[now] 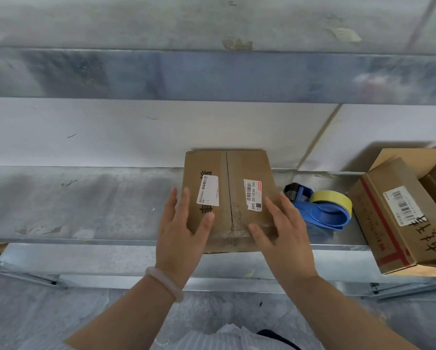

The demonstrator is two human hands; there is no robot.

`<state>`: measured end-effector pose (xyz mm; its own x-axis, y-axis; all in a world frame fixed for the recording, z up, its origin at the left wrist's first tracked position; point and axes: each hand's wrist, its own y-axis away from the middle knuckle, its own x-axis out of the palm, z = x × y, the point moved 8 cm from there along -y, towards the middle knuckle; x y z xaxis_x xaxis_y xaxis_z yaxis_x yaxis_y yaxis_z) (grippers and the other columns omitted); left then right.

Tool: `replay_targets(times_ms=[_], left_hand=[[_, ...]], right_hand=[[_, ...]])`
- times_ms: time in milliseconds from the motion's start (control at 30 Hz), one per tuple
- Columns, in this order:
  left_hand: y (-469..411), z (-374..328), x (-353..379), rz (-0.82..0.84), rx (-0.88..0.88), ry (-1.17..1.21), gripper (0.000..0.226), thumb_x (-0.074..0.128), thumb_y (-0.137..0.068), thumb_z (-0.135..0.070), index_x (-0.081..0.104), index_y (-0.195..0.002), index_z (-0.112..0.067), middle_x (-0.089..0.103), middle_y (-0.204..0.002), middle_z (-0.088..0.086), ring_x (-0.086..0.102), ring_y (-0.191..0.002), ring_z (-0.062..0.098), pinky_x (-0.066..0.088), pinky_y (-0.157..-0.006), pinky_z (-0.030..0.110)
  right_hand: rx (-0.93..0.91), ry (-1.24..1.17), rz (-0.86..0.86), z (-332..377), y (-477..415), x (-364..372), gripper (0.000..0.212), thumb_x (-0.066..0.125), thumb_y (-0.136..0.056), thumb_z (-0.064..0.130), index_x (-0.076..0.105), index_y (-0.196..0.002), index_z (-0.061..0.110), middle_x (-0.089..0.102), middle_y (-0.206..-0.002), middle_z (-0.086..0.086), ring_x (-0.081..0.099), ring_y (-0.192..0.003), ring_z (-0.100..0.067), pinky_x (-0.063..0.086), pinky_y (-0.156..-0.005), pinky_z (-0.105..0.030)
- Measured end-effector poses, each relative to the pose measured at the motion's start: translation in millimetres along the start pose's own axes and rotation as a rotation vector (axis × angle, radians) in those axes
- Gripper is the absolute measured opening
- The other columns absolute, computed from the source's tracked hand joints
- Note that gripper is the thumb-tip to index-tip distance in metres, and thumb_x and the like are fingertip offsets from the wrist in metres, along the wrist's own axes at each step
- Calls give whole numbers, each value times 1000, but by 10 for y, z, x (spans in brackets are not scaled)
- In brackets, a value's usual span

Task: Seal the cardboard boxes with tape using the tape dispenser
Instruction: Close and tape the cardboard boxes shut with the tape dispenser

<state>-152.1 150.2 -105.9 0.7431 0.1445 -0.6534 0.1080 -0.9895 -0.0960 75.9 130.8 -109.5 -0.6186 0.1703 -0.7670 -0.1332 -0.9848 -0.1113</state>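
A small cardboard box [228,188] with two white labels lies on the metal shelf [85,203], its two top flaps meeting in a centre seam. My left hand [180,233] rests on the box's near left part, fingers spread. Spread the same way, my right hand [283,231] lies on the near right part, and neither hand grips anything. A blue tape dispenser [320,213] with a yellowish tape roll [331,199] lies on the shelf just right of the box, close to my right hand's fingers but untouched.
At the right edge, a stack of more cardboard boxes [398,215] stands on the shelf, the front one with red tape and a barcode label. A white back panel [136,132] rises behind the shelf, under another metal shelf above. A pale bracelet is on my left wrist.
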Motion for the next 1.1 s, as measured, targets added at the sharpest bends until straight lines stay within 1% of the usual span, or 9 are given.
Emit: replay_targets(times_ms=[33,100,233,367,467,533,767,967,1100], left_hand=[[11,-75,2,-12,100,-101,79,36,-86,-73,21,-152,-33,13,-161,-11,15,-146,11,21,-115,33],[39,-200,41,-2,246,-242,78,33,-86,-72,31,-150,-27,20,-160,-6,13,-147,14,16,-116,30],[55,-278,80,19,422,-362,62,39,-89,-61,59,-132,-21,48,-146,5,32,-141,35,36,-111,49],[115,-374,37,-46,696,-457,49,42,-92,-57,69,-120,-28,59,-135,2,48,-131,33,35,-104,65],[165,-428,56,-19,883,-495,48,42,-94,-60,71,-117,-30,62,-131,-3,53,-128,25,38,-104,61],[146,-420,68,2,881,-453,43,47,-92,-56,71,-117,-30,63,-129,-5,56,-124,22,43,-102,56],[65,-376,83,67,823,-326,30,54,-92,-43,71,-115,-32,64,-126,-11,56,-124,15,42,-105,44],[-39,-356,23,74,666,-195,31,61,-85,-50,77,-102,-29,68,-118,-12,58,-119,7,44,-103,44],[-40,-367,73,56,668,-298,42,57,-86,-52,74,-112,-23,66,-123,-7,58,-120,13,42,-105,47]], right_hand=[[-97,94,-10,117,12,10,73,32,-86,74,32,-149,38,12,-160,18,3,-147,-2,13,-120,-36],[-202,237,8,252,26,90,70,24,-91,71,28,-151,35,12,-161,12,0,-149,-9,9,-121,-41],[-212,357,38,241,3,142,72,10,-91,71,29,-150,33,24,-160,4,12,-150,-20,21,-120,-46],[-340,450,-28,295,-2,51,59,27,-95,62,49,-140,33,45,-150,-4,34,-143,-27,24,-117,-52],[-556,428,-33,359,10,41,47,38,-96,55,58,-134,34,51,-145,0,40,-140,-24,28,-115,-56],[-651,377,-17,367,7,54,42,45,-96,48,59,-132,33,53,-143,1,44,-137,-23,34,-113,-53],[-676,296,-26,354,-34,34,36,50,-95,44,65,-126,33,56,-139,4,51,-131,-21,37,-111,-47],[-480,150,-24,343,-76,-3,49,53,-87,59,68,-123,29,60,-134,8,48,-132,-12,35,-113,-46],[-400,170,-120,339,-106,-7,54,55,-84,59,67,-124,24,63,-130,5,50,-131,-23,38,-110,-50]])
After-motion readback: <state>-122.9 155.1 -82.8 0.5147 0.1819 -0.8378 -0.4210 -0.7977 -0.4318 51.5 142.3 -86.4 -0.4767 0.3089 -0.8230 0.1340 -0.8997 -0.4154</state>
